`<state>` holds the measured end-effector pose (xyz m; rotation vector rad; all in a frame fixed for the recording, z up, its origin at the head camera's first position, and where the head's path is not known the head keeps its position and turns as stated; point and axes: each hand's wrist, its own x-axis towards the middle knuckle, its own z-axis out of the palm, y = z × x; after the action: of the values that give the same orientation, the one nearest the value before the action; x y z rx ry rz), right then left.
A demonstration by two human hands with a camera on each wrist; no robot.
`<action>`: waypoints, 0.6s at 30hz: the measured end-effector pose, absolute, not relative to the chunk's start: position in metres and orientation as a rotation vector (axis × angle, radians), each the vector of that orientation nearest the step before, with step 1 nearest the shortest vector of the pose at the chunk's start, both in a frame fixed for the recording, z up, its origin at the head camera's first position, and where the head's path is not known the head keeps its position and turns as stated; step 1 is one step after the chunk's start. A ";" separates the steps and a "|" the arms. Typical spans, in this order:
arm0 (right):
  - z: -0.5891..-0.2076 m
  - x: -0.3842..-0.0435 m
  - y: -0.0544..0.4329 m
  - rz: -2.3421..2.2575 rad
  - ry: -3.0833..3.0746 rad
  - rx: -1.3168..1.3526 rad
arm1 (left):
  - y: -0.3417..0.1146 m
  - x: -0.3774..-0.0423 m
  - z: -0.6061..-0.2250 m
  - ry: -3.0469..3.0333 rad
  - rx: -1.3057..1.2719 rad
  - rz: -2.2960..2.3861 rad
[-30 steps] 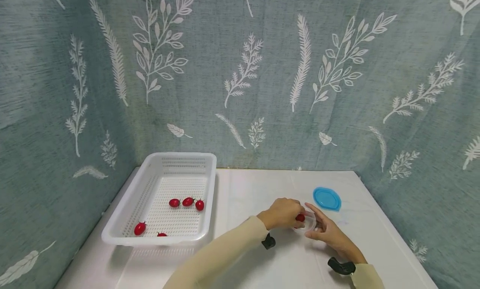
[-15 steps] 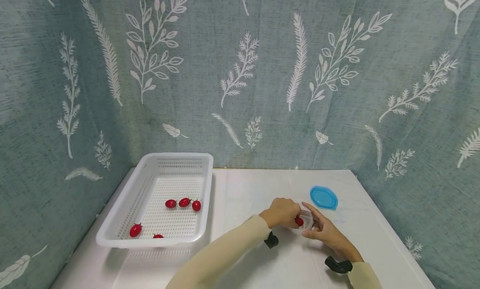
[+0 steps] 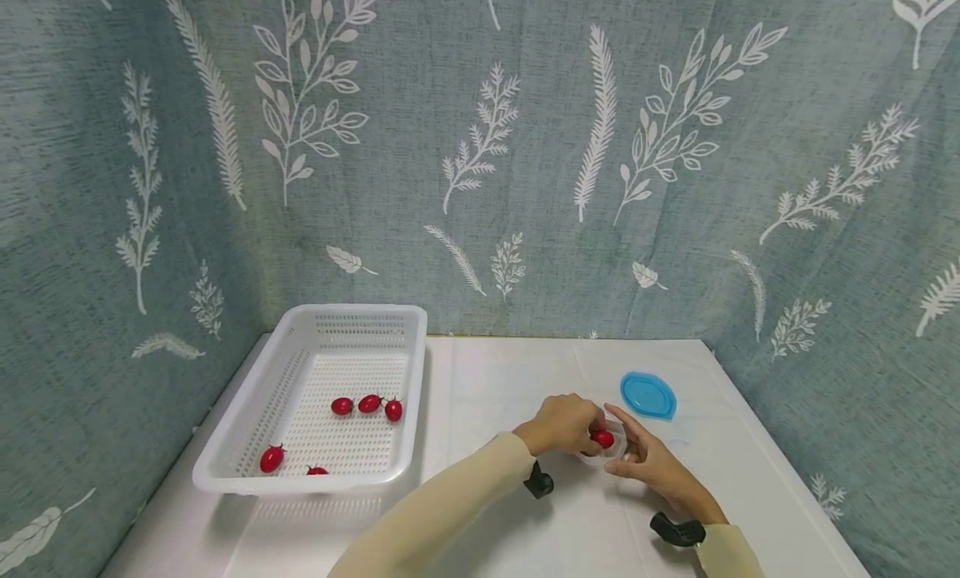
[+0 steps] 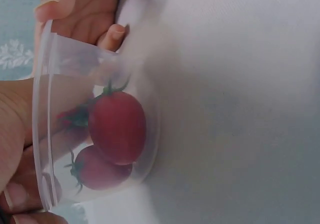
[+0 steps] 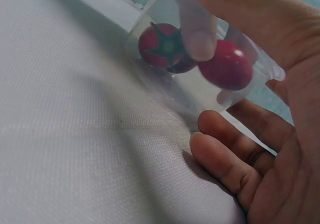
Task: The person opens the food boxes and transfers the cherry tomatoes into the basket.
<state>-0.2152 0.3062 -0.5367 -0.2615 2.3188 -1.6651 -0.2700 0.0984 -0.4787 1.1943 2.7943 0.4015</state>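
A small clear plastic container [image 3: 615, 455] stands on the white table at the right of the head view. My right hand [image 3: 660, 468] holds it from the right, thumb at the near side and index finger along the far side. My left hand [image 3: 565, 425] dips into its mouth from the left and pinches a red cherry tomato [image 3: 603, 439]. In the right wrist view a fingertip lies against that tomato [image 5: 231, 66], seen through the wall. Lower in the container, other cherry tomatoes [image 4: 119, 128] with green stems show in the left wrist view.
A white perforated basket [image 3: 307, 484] at the left holds several cherry tomatoes [image 3: 369, 404]. Behind the container lies a blue lid [image 3: 648, 396]. Leaf-patterned fabric [image 3: 480, 186] encloses the back and sides of the white table [image 3: 495, 378].
The head view has shifted slightly. Inside the container the pinched tomato has moved a little to the right and shows more between the fingers. My right hand keeps its hold.
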 end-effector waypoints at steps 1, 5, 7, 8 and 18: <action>-0.537 -0.215 0.306 -1.664 2.321 -0.262 | 0.097 -0.270 -0.479 2.787 1.198 0.441; -0.538 -0.215 0.306 -1.654 2.340 -0.250 | 0.094 -0.272 -0.479 2.739 1.198 0.592; -0.538 -0.215 0.306 -1.655 2.343 -0.232 | 0.092 -0.272 -0.477 2.715 1.190 0.645; -0.538 -0.215 0.305 -1.654 2.344 -0.223 | 0.091 -0.272 -0.477 2.699 1.183 0.672; -0.538 -0.215 0.305 -1.660 2.328 -0.200 | 0.082 -0.275 -0.465 2.629 1.219 0.778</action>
<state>-0.2146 0.3054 -0.5384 -0.2004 2.3282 -1.6596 -0.2746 0.0822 -0.4647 1.2187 2.6294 0.7783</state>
